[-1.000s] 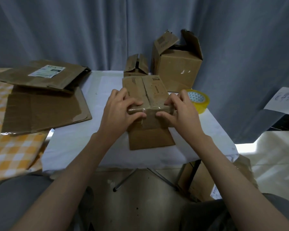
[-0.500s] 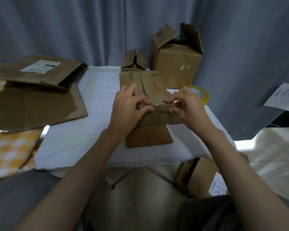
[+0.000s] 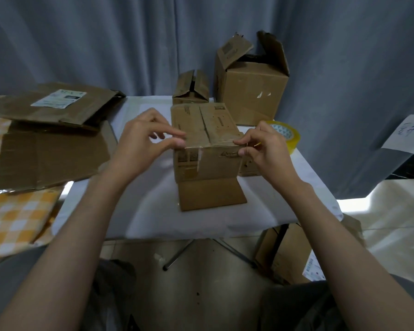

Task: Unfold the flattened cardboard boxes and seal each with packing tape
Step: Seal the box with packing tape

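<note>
A small brown cardboard box (image 3: 207, 161) stands on the white table (image 3: 153, 206), its top flaps closed and a bottom flap lying flat toward me. My left hand (image 3: 145, 142) pinches the top front edge at the box's left corner between thumb and fingers. My right hand (image 3: 264, 146) pinches the same edge at the right corner. A strip of clear tape runs down the box's front face. The yellow-cored roll of packing tape (image 3: 283, 134) lies on the table just behind my right hand.
A large open box (image 3: 249, 91) and a small open box (image 3: 191, 89) stand at the table's back edge. Flattened cardboard boxes (image 3: 50, 149) are stacked on the left over an orange checked cloth (image 3: 12, 218). More cardboard (image 3: 287, 252) leans under the table.
My hands have slid apart from the middle of the box's front edge to its two corners. The box now stands more squarely opened.
</note>
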